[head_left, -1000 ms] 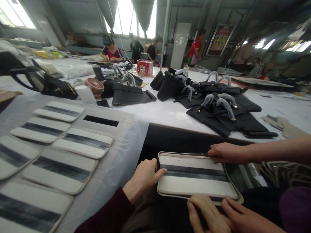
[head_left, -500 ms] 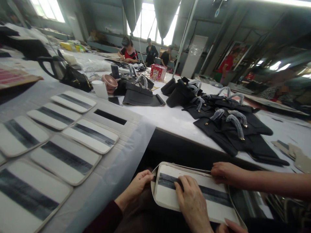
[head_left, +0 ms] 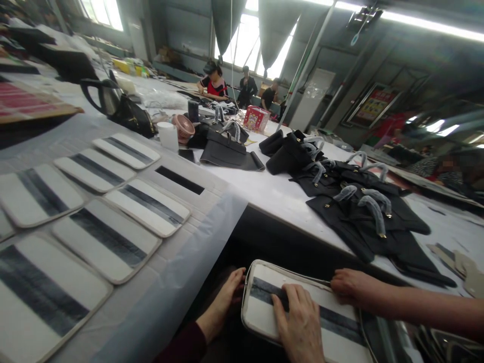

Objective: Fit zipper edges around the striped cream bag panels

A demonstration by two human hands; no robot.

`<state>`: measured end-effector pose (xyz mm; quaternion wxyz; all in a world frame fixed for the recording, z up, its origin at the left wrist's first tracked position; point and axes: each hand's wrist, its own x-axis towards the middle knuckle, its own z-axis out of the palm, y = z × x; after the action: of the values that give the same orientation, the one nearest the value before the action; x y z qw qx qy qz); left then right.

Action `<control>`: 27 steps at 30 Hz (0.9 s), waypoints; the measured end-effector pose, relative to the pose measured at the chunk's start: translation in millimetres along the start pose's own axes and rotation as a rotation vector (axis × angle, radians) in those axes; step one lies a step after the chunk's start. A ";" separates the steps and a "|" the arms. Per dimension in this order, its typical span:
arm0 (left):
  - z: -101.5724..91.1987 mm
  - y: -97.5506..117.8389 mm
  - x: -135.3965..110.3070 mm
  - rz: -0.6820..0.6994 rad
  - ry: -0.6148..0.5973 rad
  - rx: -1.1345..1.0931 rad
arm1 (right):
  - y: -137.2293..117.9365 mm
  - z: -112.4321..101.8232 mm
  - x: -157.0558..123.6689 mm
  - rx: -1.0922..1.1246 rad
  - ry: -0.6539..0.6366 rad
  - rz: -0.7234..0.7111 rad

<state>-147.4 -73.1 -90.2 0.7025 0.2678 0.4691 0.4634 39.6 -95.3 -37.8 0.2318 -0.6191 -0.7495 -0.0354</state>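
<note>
Edging [head_left: 243, 305] at the left end of the striped white panel [head_left: 264, 306] now sits close to it; half a second ago it stood off there, drawn out by the left hand [head_left: 223, 305]. Co-worker's lower hand, then at the near edge, is out of frame. Desk and goods sit further right and a little lower in frame: camera turned.

Head view, the only one. Panel lies low and right of middle, in front of the desk [head_left: 238, 182], long axis slanting from upper left down to the right. Left hand is at its left end, so the panel runs off rightward from those fingers. Right hand [head_left: 302, 325] is nearer the middle, directly on top, across the dark stripe.

Left fingers: bent, tips at the rim of the left end, thumb not clear; cannot tell whether they pinch the edging or only touch it. Right fingers: laid together and fairly flat on the panel, thumb spread to the left, nothing gripped. Co-worker's hand [head_left: 350, 286]: curled at the far edge, towards the right.

Around: seven similar panels [head_left: 108, 242] laid out to the left, some cut by the frame; black handbags [head_left: 368, 212] with wrapped handles beyond.
</note>
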 end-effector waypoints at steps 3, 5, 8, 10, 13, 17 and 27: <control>13.4 3.1 -2.6 0.153 0.114 -0.046 | 6.7 2.1 -1.7 0.123 0.004 0.041; 18.3 11.1 -5.2 0.249 0.061 0.032 | 11.7 3.3 -3.3 0.208 0.022 0.097; 19.3 24.6 -3.8 0.315 -0.022 0.229 | 17.8 4.2 -5.1 0.280 0.091 0.181; 18.6 32.7 1.0 0.346 -0.038 0.345 | 21.2 3.2 -6.4 0.290 0.150 0.197; 20.2 43.7 5.5 0.416 -0.079 0.481 | 26.9 -0.1 -10.3 0.276 0.232 0.176; 30.5 57.5 -10.5 0.498 -0.040 0.594 | 31.9 -4.4 -19.3 0.266 0.290 0.134; 34.1 73.6 -37.1 0.330 -0.249 0.587 | 24.9 -19.6 -34.0 0.305 0.406 0.170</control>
<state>-150.7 -73.2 -1.1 0.5631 0.5848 0.4432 0.3801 73.3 -127.2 -39.5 0.4703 -0.6177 -0.6297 -0.0260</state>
